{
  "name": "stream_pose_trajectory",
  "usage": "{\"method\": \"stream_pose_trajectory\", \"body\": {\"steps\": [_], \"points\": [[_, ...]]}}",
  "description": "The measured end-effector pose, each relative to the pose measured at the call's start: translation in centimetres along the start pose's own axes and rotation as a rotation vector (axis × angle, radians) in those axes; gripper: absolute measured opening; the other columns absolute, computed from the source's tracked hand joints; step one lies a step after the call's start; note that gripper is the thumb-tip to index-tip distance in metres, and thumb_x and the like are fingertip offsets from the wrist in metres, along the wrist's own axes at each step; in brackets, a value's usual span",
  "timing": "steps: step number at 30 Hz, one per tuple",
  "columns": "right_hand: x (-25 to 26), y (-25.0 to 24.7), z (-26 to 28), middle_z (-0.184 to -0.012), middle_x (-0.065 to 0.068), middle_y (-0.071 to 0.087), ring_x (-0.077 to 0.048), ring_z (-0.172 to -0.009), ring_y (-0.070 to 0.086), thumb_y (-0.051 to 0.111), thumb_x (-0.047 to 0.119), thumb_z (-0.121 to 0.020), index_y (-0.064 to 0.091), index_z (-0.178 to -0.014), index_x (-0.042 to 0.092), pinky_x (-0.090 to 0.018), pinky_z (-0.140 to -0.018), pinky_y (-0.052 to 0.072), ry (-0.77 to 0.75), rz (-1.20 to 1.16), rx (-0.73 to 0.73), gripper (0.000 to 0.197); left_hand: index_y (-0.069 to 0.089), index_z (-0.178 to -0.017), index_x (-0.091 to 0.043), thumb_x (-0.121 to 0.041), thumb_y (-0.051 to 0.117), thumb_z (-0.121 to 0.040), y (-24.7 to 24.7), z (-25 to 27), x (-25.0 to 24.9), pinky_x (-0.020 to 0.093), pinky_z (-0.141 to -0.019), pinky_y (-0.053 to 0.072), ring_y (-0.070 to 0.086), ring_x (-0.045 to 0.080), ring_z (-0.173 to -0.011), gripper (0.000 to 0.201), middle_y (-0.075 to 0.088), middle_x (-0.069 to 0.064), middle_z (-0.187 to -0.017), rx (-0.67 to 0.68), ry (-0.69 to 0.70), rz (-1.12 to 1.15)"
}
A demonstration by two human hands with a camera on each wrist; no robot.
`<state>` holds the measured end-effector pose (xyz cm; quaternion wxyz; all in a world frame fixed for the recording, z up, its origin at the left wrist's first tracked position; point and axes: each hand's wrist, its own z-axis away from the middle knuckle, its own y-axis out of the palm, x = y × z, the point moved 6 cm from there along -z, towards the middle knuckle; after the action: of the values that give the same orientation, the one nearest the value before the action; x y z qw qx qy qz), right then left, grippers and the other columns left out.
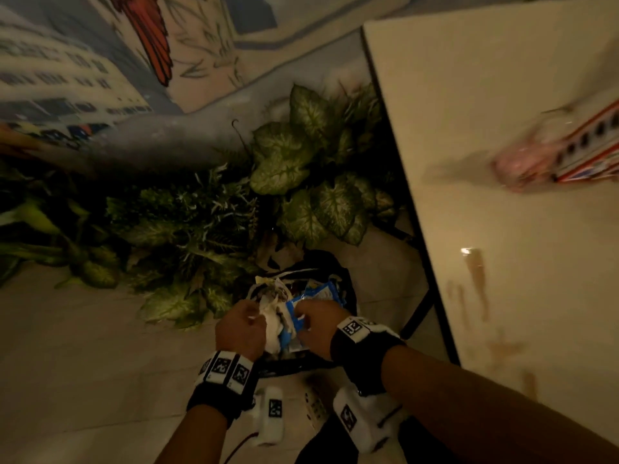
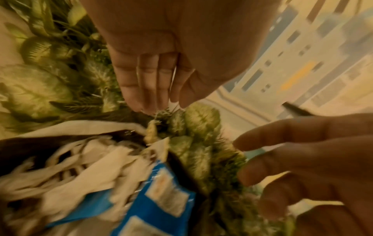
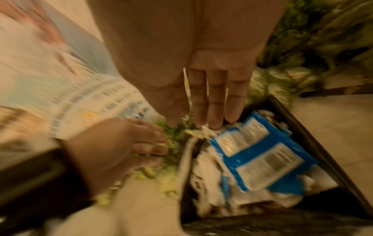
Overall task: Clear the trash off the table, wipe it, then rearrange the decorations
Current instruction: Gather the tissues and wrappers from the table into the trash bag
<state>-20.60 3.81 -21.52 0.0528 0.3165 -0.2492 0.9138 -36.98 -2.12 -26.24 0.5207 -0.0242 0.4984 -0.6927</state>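
Blue wrapper: glossy plastic film, crinkled. White tissue beside it: matt crumpled paper. Bin liner: black shiny plastic. Worktop: smooth, glossy cream, brown-smeared.

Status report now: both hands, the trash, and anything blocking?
Left hand and right hand open over bin. Blue wrapper, tissues inside. Plants alongside, not blocking.

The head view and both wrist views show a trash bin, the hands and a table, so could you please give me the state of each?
Black trash bin: open, stuffed with trash.
Blue-and-white plastic wrapper: crumpled, lying on top.
White crumpled paper: piled in the bin.
Left hand: over the bin, fingers straight.
Right hand: fingers straight, fingertips on the wrapper.
Cream table: stained with brown smears.
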Motion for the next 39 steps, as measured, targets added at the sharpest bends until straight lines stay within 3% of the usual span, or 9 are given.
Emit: {"method": "stream_pose_trajectory", "body": {"steps": [6,9,13,22,25,27,30,35,39], "points": [[1.1,-6.8,12.0,-0.109,-0.005,0.062,-0.024,-0.095,0.059,0.056,0.026,-0.089,0.054,-0.118,0.021,-0.038,-0.087,0.052,-0.152,0.017,-0.072,0.03,0.063,-0.087,-0.014,-0.007,0.065,-0.084,-3.5,5.2,-9.3,0.027,-0.075,0.042,0.061,0.025,-0.082,0.009,0.063,0.004,-0.079,-0.06,0.22,0.137],[-2.3,-11.3,17.7,-0.106,0.0,0.064,-0.019,-0.093,0.061,0.058,0.03,-0.087,0.057,-0.115,0.023,-0.032,-0.083,0.051,-0.155,0.078,-0.142,0.029,0.065,-0.09,-0.013,-0.008,0.065,-0.084,-4.2,7.4,-14.7,0.033,-0.074,0.05,0.063,0.023,-0.078,0.008,0.066,0.004,-0.08,-0.113,0.314,0.171],[-9.0,-17.0,23.7,-0.106,0.013,0.062,-0.01,-0.088,0.06,0.058,0.038,-0.088,0.056,-0.116,0.03,-0.024,-0.079,0.046,-0.147,0.153,-0.274,0.029,0.065,-0.088,-0.025,-0.018,0.066,-0.085,-3.3,10.8,-22.0,0.041,-0.075,0.056,0.066,0.019,-0.079,0.008,0.069,0.0,-0.082,-0.16,0.426,0.221],[-25.9,-27.2,34.3,-0.096,0.016,0.06,-0.005,-0.082,0.06,0.061,0.037,-0.086,0.057,-0.111,0.031,-0.018,-0.072,0.047,-0.071,0.134,-0.37,0.026,0.066,-0.08,-0.024,-0.01,0.067,-0.082,7.9,21.2,-34.5,0.046,-0.075,0.057,0.067,0.021,-0.078,0.015,0.07,0.0,-0.079,-0.127,0.467,0.295],[-30.7,-30.0,37.2,-0.094,0.019,0.06,-0.003,-0.08,0.059,0.062,0.037,-0.085,0.056,-0.107,0.035,-0.013,-0.067,0.044,-0.037,0.159,-0.408,0.023,0.067,-0.081,-0.02,-0.008,0.068,-0.081,12.4,24.0,-38.7,0.037,-0.071,0.057,0.065,0.015,-0.074,0.012,0.068,-0.003,-0.076,-0.082,0.513,0.226],[-33.5,-31.5,38.9,-0.09,0.02,0.059,-0.002,-0.079,0.058,0.064,0.036,-0.083,0.052,-0.1,0.042,-0.01,-0.064,0.041,-0.012,0.145,-0.451,0.022,0.066,-0.081,-0.019,-0.007,0.068,-0.081,14.6,25.5,-41.2,0.023,-0.069,0.053,0.062,0.008,-0.072,0.012,0.067,-0.006,-0.075,-0.048,0.549,0.165],[-36.4,-33.3,41.1,-0.087,0.017,0.061,-0.003,-0.077,0.058,0.068,0.03,-0.081,0.053,-0.097,0.04,-0.008,-0.063,0.039,0.034,0.108,-0.522,0.024,0.065,-0.084,-0.019,-0.011,0.068,-0.081,17.0,26.8,-44.3,0.008,-0.064,0.039,0.059,0.006,-0.072,0.009,0.065,-0.006,-0.079,0.001,0.599,0.052],[-40.0,-35.8,43.3,-0.091,0.011,0.059,-0.007,-0.077,0.054,0.071,0.026,-0.08,0.063,-0.105,0.026,-0.011,-0.064,0.035,0.105,0.082,-0.674,0.026,0.06,-0.103,-0.02,-0.023,0.068,-0.082,21.3,26.7,-47.6,0.025,-0.078,0.046,0.059,0.015,-0.084,0.022,0.061,-0.004,-0.097,0.13,0.608,-0.15],[-42.9,-37.9,44.3,-0.108,-0.002,0.06,-0.022,-0.098,0.056,0.077,0.023,-0.073,0.066,-0.106,0.017,-0.029,-0.083,0.042,0.154,0.145,-0.771,0.035,0.052,-0.123,-0.022,-0.032,0.067,-0.083,25.4,27.2,-50.2,0.03,-0.094,0.043,0.052,0.02,-0.111,0.044,0.052,0.001,-0.124,0.209,0.611,-0.256]]}}
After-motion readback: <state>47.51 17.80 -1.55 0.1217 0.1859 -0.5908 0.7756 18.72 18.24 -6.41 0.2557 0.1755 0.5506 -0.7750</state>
